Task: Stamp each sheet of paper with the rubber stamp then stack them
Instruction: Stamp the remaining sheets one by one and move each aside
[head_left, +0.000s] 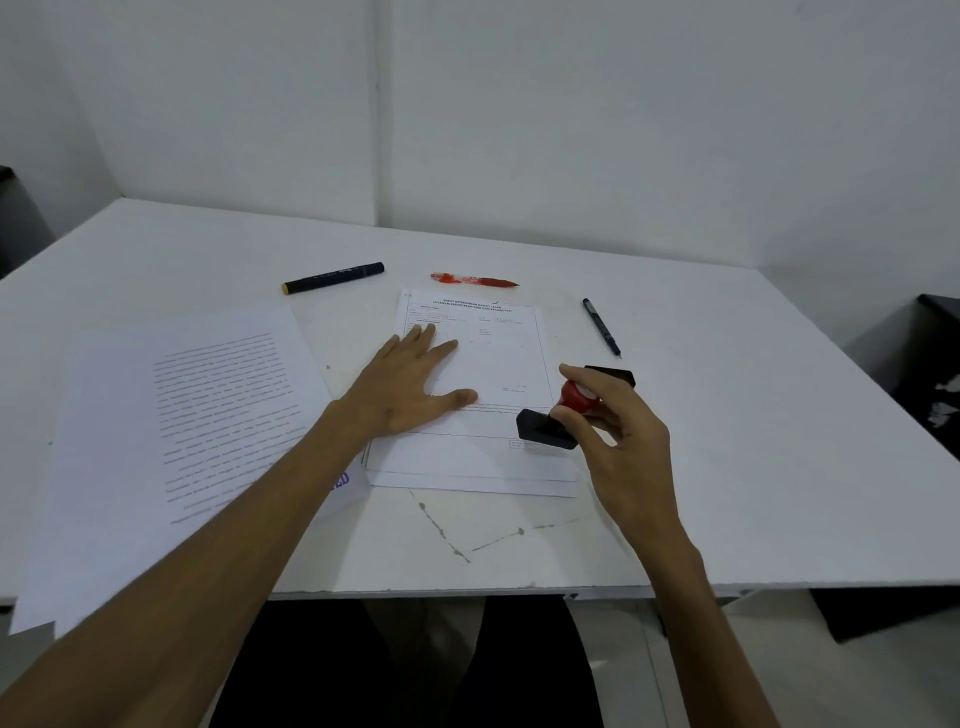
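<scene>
White table (727, 467), matte, scuffed and cracked near its front edge, bearing at left a stack of text-printed sheets (171, 415) (a blue stamp mark (340, 480) shows at its lower right corner, partly hidden by the left forearm) and at centre a printed form (498, 364) lying on further sheets. Beyond the form: black marker (332, 278) with yellow end, red pen (475, 280), slim black pen (601, 327) to the right, all apart from the paper. Left hand (410, 384) flat on the form, fingers straight and spread; right hand (618, 431) pinches the red knob of the rubber stamp (550, 426), whose black rectangular base sits tilted over the form's lower right corner, with a black stamp pad (618, 375) just behind the fingers.
</scene>
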